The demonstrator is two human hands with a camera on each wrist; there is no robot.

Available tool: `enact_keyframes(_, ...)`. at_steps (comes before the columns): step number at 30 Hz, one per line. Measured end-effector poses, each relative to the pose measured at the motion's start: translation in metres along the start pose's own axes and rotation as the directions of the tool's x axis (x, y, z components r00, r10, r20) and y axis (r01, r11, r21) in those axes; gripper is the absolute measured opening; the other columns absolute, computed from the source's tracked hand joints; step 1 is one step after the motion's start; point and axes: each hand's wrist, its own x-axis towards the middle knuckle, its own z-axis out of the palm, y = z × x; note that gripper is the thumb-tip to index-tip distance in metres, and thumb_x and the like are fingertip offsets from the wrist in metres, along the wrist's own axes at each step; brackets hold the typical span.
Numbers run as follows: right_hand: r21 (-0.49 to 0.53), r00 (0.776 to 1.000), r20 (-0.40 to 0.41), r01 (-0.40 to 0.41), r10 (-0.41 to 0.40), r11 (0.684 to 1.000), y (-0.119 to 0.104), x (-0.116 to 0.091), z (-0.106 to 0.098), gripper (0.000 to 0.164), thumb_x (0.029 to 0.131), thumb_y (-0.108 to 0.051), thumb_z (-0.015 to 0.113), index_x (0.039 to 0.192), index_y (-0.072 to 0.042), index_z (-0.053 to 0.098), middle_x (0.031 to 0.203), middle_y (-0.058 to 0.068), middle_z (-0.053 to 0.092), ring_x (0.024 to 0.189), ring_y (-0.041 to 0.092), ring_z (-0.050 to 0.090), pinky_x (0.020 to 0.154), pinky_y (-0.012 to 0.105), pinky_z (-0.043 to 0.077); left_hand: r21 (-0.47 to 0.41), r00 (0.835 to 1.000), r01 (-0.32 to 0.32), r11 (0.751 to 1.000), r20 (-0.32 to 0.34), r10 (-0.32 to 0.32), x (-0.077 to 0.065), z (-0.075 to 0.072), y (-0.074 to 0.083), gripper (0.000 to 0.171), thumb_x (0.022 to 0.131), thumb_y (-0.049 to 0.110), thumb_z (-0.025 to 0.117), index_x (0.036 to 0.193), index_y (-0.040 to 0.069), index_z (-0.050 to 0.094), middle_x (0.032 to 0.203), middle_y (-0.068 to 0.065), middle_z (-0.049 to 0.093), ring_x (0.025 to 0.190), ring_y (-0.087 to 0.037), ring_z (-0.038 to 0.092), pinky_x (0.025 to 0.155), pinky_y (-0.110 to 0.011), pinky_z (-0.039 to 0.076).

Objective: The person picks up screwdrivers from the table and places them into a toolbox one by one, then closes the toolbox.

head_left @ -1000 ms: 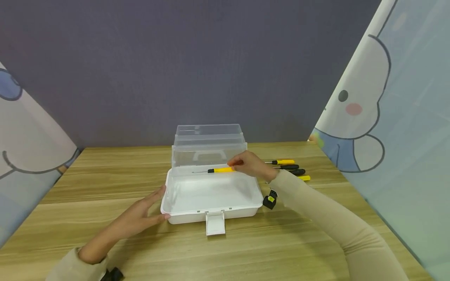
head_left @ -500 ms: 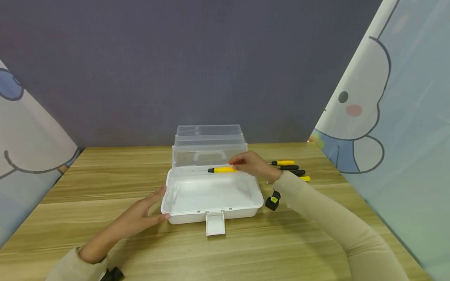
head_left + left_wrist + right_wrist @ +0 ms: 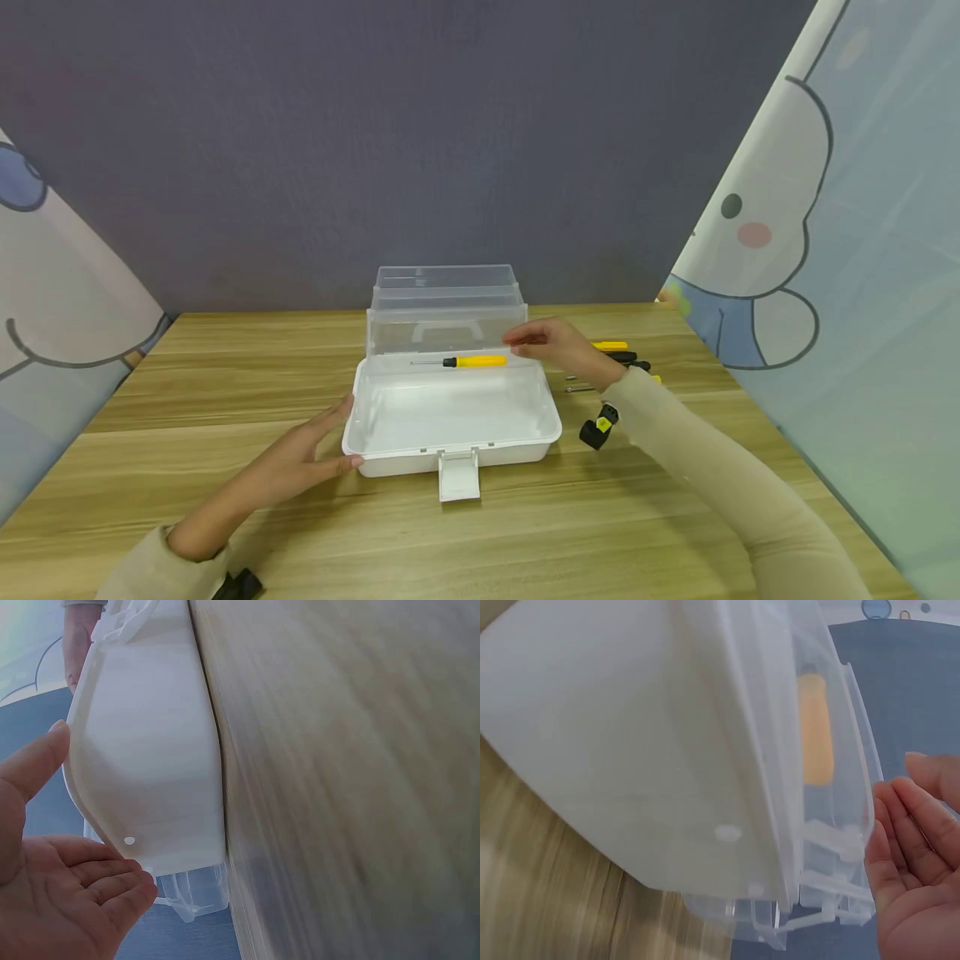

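A white toolbox (image 3: pixel 450 417) stands with its clear hinged upper section (image 3: pixel 448 317) raised at the back. A yellow-and-black screwdriver (image 3: pixel 480 361) lies level along the back of the box; in the right wrist view its handle (image 3: pixel 815 731) shows through translucent plastic. My right hand (image 3: pixel 558 343) hovers just right of that handle, apart from it, fingers loosely bent and holding nothing. My left hand (image 3: pixel 307 458) touches the box's left side; in the left wrist view its thumb and fingertips meet the rim, fingers uncurled.
Right of the box, several yellow- and black-handled screwdrivers (image 3: pixel 611 345) lie on the wooden table (image 3: pixel 300 542), partly hidden by my right wrist. The box's latch (image 3: pixel 459 477) hangs down at the front. A dark panel (image 3: pixel 480 150) stands behind the table.
My right hand has let go of the yellow screwdriver and moved a little right. The screwdriver stays at the back of the box. My left hand keeps its place.
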Motion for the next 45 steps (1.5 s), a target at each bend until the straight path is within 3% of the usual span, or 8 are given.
enact_keyframes(16, 0.039, 0.998, -0.022, 0.057, -0.056, 0.998, 0.016, -0.018, -0.019, 0.035, 0.090, -0.015, 0.065, 0.118, 0.006, 0.061, 0.117, 0.016, 0.064, 0.103, 0.022, 0.063, 0.088, 0.035, 0.052, -0.023, 1.000, 0.007, 1.000, -0.002, -0.007, -0.004, 0.000, -0.001, 0.084, 0.088, 0.039, 0.065, 0.147, -0.004, 0.023, 0.151, -0.024, 0.023, 0.136, -0.046, 0.022, 0.104, -0.011, 0.013)
enact_keyframes(23, 0.037, 0.999, -0.042, 0.026, -0.024, 0.999, 0.021, -0.025, -0.023, 0.030, 0.091, -0.008, 0.062, 0.119, 0.005, 0.061, 0.116, 0.018, 0.064, 0.109, 0.038, 0.058, 0.087, 0.031, 0.052, -0.001, 1.000, 0.012, 1.000, -0.001, -0.012, -0.004, 0.000, 0.000, 0.084, 0.087, 0.040, 0.065, 0.147, -0.003, 0.024, 0.151, -0.023, 0.024, 0.136, -0.046, 0.024, 0.108, -0.042, 0.024)
enact_keyframes(29, 0.043, 0.999, -0.039, -0.004, 0.005, 0.999, 0.022, -0.031, -0.025, 0.031, 0.092, -0.008, 0.061, 0.120, 0.005, 0.060, 0.119, 0.024, 0.061, 0.105, 0.027, 0.062, 0.089, 0.038, 0.052, -0.009, 1.000, 0.018, 1.000, 0.007, -0.018, -0.004, -0.001, 0.000, 0.085, 0.088, 0.040, 0.065, 0.147, -0.002, 0.022, 0.151, -0.024, 0.023, 0.136, -0.046, 0.023, 0.103, -0.056, 0.025)
enact_keyframes(33, 0.039, 0.999, -0.041, -0.019, 0.020, 0.999, 0.026, -0.036, -0.027, 0.034, 0.091, -0.015, 0.063, 0.120, 0.003, 0.060, 0.120, 0.020, 0.062, 0.106, 0.025, 0.062, 0.088, 0.035, 0.052, -0.023, 1.000, 0.023, 0.999, 0.011, -0.023, -0.004, 0.000, 0.001, 0.085, 0.088, 0.040, 0.065, 0.148, -0.001, 0.022, 0.151, -0.023, 0.023, 0.136, -0.046, 0.022, 0.102, -0.059, 0.024)
enact_keyframes(35, 0.040, 0.999, -0.044, -0.025, 0.027, 0.999, 0.029, -0.040, -0.029, 0.036, 0.091, -0.018, 0.065, 0.120, 0.002, 0.061, 0.121, 0.018, 0.062, 0.105, 0.024, 0.062, 0.085, 0.031, 0.053, -0.027, 1.000, 0.021, 0.999, 0.012, -0.020, -0.004, 0.001, 0.001, 0.085, 0.087, 0.040, 0.065, 0.148, 0.000, 0.022, 0.151, -0.023, 0.023, 0.136, -0.045, 0.022, 0.105, -0.054, 0.025)
enact_keyframes(38, 0.056, 0.997, -0.060, -0.040, 0.043, 0.998, 0.033, -0.044, -0.032, 0.036, 0.089, -0.020, 0.066, 0.119, 0.002, 0.062, 0.120, 0.016, 0.063, 0.103, 0.020, 0.063, 0.083, 0.030, 0.054, -0.033, 1.000, 0.008, 0.999, 0.012, -0.008, -0.003, 0.002, 0.001, 0.085, 0.088, 0.041, 0.065, 0.148, 0.000, 0.022, 0.152, -0.022, 0.022, 0.137, -0.045, 0.021, 0.111, -0.032, 0.022)
enact_keyframes(41, 0.063, 0.997, -0.070, -0.034, 0.039, 0.997, 0.037, -0.048, -0.034, 0.037, 0.089, -0.021, 0.066, 0.118, 0.001, 0.062, 0.120, 0.016, 0.063, 0.099, 0.014, 0.064, 0.084, 0.037, 0.054, -0.031, 1.000, -0.005, 1.000, 0.001, 0.005, -0.002, 0.001, 0.000, 0.084, 0.087, 0.040, 0.065, 0.148, -0.001, 0.023, 0.151, -0.022, 0.023, 0.137, -0.045, 0.022, 0.104, -0.012, 0.013)
enact_keyframes(45, 0.071, 0.998, -0.058, -0.025, 0.029, 0.997, 0.042, -0.052, -0.035, 0.039, 0.089, -0.023, 0.066, 0.120, 0.001, 0.061, 0.123, 0.018, 0.061, 0.105, 0.020, 0.062, 0.089, 0.045, 0.050, -0.034, 1.000, -0.011, 0.999, -0.007, 0.011, -0.001, 0.001, -0.001, 0.084, 0.087, 0.039, 0.066, 0.147, -0.002, 0.023, 0.151, -0.023, 0.023, 0.137, -0.045, 0.022, 0.099, -0.005, 0.009)
